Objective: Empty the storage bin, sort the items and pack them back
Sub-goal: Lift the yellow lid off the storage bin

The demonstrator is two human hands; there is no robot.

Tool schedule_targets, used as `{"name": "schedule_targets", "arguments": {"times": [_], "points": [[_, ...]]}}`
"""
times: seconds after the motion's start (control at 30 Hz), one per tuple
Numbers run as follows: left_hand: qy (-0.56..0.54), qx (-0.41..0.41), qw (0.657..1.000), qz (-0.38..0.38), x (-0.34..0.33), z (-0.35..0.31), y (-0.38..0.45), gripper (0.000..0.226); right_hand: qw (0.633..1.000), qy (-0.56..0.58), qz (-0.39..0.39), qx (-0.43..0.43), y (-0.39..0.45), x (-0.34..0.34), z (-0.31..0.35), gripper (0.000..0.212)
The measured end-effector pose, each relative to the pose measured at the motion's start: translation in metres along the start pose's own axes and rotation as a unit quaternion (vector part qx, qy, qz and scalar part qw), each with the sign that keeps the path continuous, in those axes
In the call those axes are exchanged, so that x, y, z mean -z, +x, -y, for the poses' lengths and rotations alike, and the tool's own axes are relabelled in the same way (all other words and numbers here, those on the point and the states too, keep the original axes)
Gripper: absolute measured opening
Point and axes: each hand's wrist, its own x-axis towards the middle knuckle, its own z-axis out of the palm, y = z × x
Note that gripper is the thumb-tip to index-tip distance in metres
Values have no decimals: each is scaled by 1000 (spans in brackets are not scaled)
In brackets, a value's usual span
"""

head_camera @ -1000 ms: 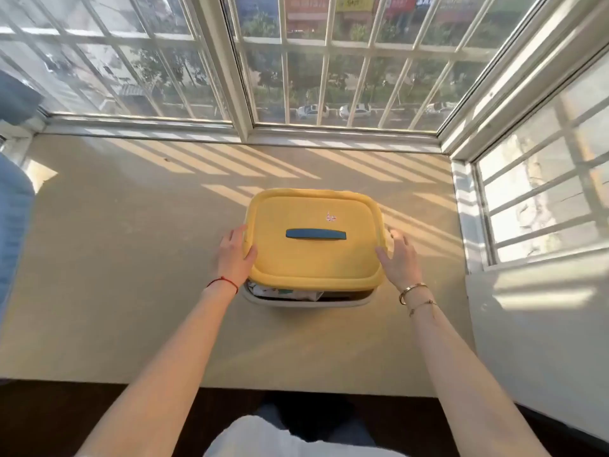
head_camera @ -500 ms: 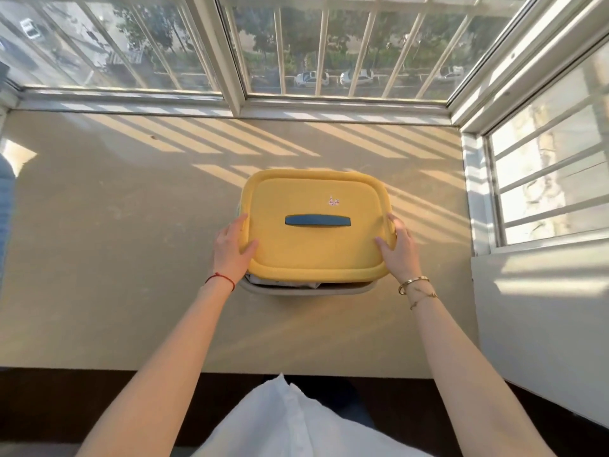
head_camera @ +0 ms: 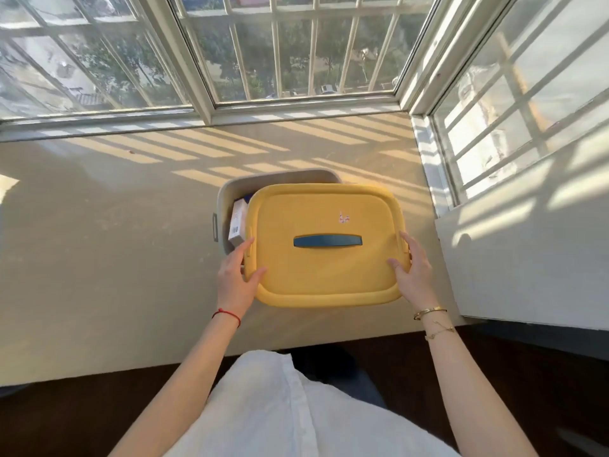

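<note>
I hold the yellow plastic lid (head_camera: pixel 324 249) off the grey plastic storage bin (head_camera: pixel 230 192) near the sill's right edge, left hand (head_camera: pixel 235 280) and right hand (head_camera: pixel 413 275) gripping its sides; unpacking, sorting, repacking remain.

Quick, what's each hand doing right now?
Left hand: grips the yellow plastic lid at its left edge.
Right hand: grips the lid's right edge.

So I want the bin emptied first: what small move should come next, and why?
Probably carry the yellow lid aside and set it on the sill. Both hands hold it lifted off the grey bin, covering most of the contents.
</note>
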Motion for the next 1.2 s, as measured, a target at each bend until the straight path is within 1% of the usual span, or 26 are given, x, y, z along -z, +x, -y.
{"name": "schedule_targets", "arguments": {"times": [0.1,0.3,0.43,0.53,0.67,0.77,1.0,1.2], "points": [[-5,20,1000,12,-24,1,-37,66,1000,0,-4,-6,-32,18,-32,61],[-30,50,998,36,-89,6,-114,64,1000,-8,14,-25,-80,58,-100,60],[-17,55,998,36,-132,6,-158,62,999,-34,22,-28,-93,81,-147,59],[-13,68,997,37,-162,13,-176,62,998,-54,34,-20,-91,87,-178,59],[-6,95,995,36,-195,23,-171,63,997,-67,42,-10,-72,78,-211,60],[-2,120,992,33,-213,34,-150,63,996,-74,49,-13,-48,62,-226,60],[12,146,988,41,-248,50,-100,65,994,-98,37,-11,6,26,-251,61],[25,165,984,65,-272,63,-86,65,983,-179,40,-17,23,16,-270,62]]}}
